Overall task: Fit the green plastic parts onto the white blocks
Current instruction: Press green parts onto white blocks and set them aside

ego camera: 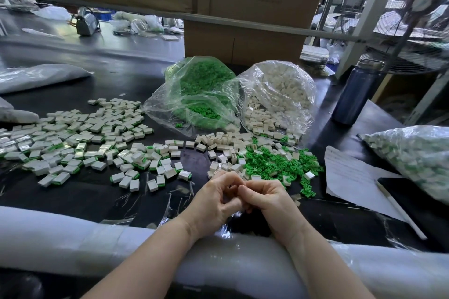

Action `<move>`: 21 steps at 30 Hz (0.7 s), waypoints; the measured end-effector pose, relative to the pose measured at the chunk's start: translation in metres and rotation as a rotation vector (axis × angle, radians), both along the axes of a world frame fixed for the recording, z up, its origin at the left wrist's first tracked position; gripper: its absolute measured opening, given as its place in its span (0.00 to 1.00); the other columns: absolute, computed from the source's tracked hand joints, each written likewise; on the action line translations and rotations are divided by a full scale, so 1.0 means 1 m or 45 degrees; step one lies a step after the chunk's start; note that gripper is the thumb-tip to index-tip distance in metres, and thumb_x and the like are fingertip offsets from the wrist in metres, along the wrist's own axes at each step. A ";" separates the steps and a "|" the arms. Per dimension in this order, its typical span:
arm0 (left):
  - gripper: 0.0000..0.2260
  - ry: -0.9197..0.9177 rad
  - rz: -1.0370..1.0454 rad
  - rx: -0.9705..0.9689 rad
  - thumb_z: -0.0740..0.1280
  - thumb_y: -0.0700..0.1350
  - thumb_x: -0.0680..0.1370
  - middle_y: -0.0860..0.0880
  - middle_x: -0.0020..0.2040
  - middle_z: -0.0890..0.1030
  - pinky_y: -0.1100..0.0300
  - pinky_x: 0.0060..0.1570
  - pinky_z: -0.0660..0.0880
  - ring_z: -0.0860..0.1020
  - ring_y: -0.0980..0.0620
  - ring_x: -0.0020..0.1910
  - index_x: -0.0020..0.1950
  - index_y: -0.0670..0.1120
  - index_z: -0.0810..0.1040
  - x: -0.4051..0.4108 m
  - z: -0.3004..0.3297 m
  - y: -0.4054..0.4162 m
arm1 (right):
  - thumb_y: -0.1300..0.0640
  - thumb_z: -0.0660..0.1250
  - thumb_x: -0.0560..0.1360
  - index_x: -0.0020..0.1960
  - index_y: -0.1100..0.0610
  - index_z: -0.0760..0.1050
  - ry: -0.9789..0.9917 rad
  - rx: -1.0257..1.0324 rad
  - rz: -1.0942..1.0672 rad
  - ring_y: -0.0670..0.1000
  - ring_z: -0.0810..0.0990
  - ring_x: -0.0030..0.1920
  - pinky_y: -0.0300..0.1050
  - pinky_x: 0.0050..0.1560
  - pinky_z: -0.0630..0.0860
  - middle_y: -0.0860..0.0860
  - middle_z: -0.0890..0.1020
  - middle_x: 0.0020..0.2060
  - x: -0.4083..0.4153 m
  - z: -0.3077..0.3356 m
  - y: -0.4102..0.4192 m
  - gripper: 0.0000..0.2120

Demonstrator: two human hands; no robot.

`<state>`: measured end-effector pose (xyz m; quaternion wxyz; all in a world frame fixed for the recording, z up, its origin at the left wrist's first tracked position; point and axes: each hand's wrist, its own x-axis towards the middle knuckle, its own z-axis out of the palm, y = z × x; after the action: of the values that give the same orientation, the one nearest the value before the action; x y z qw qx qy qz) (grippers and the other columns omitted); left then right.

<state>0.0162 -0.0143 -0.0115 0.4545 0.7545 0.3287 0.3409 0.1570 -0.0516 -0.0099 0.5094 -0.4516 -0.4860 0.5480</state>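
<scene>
My left hand (215, 201) and my right hand (268, 201) meet low over the black table (97, 196), fingers curled in and fingertips touching. Whatever sits between the fingertips is hidden by the fingers. Just beyond the hands lies a loose heap of green plastic parts (274, 162) mixed with bare white blocks (223, 143). To the left spreads a wide scatter of white blocks with green parts fitted (73, 143). Behind stand an open clear bag of green parts (194, 94) and an open clear bag of white blocks (277, 97).
A sealed bag of fitted blocks (413, 155) lies at the right, beside a sheet of paper (352, 177) with a pen (398, 209). A dark blue bottle (352, 94) stands at the back right. Cardboard boxes (243, 41) rise behind the bags. White foam padding (73, 243) covers the near edge.
</scene>
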 end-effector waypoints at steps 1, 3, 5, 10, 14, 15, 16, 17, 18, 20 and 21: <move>0.14 0.006 0.001 0.009 0.67 0.33 0.72 0.49 0.46 0.72 0.70 0.45 0.72 0.73 0.63 0.40 0.41 0.53 0.74 0.000 0.000 0.000 | 0.59 0.68 0.68 0.42 0.63 0.82 0.007 0.005 0.000 0.44 0.75 0.28 0.33 0.29 0.71 0.50 0.80 0.27 0.000 0.000 0.000 0.08; 0.14 0.027 0.010 0.035 0.67 0.33 0.72 0.50 0.47 0.72 0.68 0.46 0.72 0.72 0.60 0.42 0.42 0.53 0.74 0.000 0.000 0.000 | 0.58 0.69 0.66 0.41 0.62 0.83 0.033 0.007 -0.002 0.44 0.76 0.27 0.33 0.29 0.71 0.50 0.80 0.28 0.000 0.000 0.000 0.09; 0.13 0.043 0.015 0.043 0.67 0.34 0.72 0.49 0.47 0.72 0.67 0.48 0.72 0.72 0.57 0.43 0.42 0.54 0.73 0.000 0.000 0.000 | 0.58 0.69 0.66 0.40 0.62 0.83 0.055 0.011 0.003 0.43 0.77 0.27 0.32 0.28 0.72 0.50 0.80 0.28 0.000 0.000 0.000 0.08; 0.13 0.048 0.014 0.032 0.67 0.34 0.72 0.50 0.47 0.72 0.67 0.47 0.72 0.72 0.58 0.42 0.43 0.54 0.74 0.000 -0.001 0.000 | 0.57 0.69 0.65 0.39 0.60 0.84 0.034 0.006 -0.005 0.45 0.77 0.28 0.34 0.29 0.72 0.51 0.80 0.28 0.000 -0.002 0.001 0.08; 0.13 0.055 0.012 0.028 0.66 0.34 0.72 0.49 0.47 0.73 0.68 0.45 0.72 0.72 0.59 0.41 0.43 0.53 0.74 0.000 0.001 -0.001 | 0.54 0.70 0.65 0.40 0.60 0.84 -0.008 0.009 -0.034 0.45 0.75 0.28 0.34 0.29 0.71 0.52 0.79 0.28 0.001 -0.004 0.002 0.10; 0.13 0.039 0.011 0.016 0.65 0.33 0.72 0.48 0.47 0.73 0.67 0.44 0.72 0.73 0.57 0.41 0.43 0.52 0.74 0.000 0.001 -0.001 | 0.54 0.70 0.65 0.40 0.60 0.84 -0.011 0.022 -0.035 0.45 0.75 0.28 0.34 0.30 0.71 0.52 0.79 0.28 0.000 -0.004 0.002 0.10; 0.13 0.014 0.009 -0.008 0.64 0.32 0.73 0.46 0.47 0.73 0.66 0.44 0.73 0.74 0.55 0.41 0.43 0.51 0.74 0.000 0.000 0.000 | 0.54 0.69 0.66 0.40 0.60 0.84 -0.011 0.032 -0.028 0.45 0.75 0.29 0.35 0.30 0.72 0.51 0.80 0.29 0.000 -0.005 0.003 0.10; 0.12 -0.018 0.006 -0.041 0.64 0.32 0.73 0.44 0.47 0.73 0.64 0.44 0.74 0.75 0.52 0.42 0.43 0.50 0.74 0.000 0.000 0.000 | 0.53 0.69 0.67 0.40 0.60 0.84 -0.008 0.036 -0.017 0.46 0.76 0.30 0.35 0.32 0.73 0.52 0.80 0.30 -0.001 -0.005 0.003 0.11; 0.11 -0.051 0.005 -0.073 0.65 0.33 0.74 0.42 0.48 0.73 0.61 0.44 0.75 0.76 0.49 0.42 0.43 0.49 0.75 0.000 0.000 0.001 | 0.52 0.68 0.68 0.41 0.60 0.84 -0.008 0.035 -0.008 0.47 0.78 0.32 0.37 0.34 0.75 0.53 0.81 0.32 -0.001 -0.006 0.003 0.11; 0.06 -0.074 0.039 -0.090 0.67 0.35 0.75 0.42 0.49 0.73 0.58 0.45 0.76 0.75 0.46 0.42 0.44 0.47 0.76 0.000 -0.001 0.001 | 0.51 0.67 0.70 0.43 0.60 0.83 -0.028 0.038 -0.030 0.51 0.80 0.36 0.40 0.37 0.78 0.57 0.82 0.36 -0.002 -0.006 0.004 0.13; 0.04 -0.070 0.065 -0.085 0.67 0.37 0.75 0.43 0.50 0.72 0.58 0.45 0.77 0.75 0.45 0.42 0.45 0.46 0.76 0.000 -0.001 0.002 | 0.51 0.67 0.70 0.44 0.60 0.83 -0.038 0.044 -0.062 0.52 0.80 0.37 0.41 0.38 0.78 0.58 0.82 0.37 -0.002 -0.006 0.004 0.13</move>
<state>0.0159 -0.0127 -0.0122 0.4796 0.7206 0.3463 0.3617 0.1546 -0.0474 -0.0161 0.5228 -0.4626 -0.4919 0.5203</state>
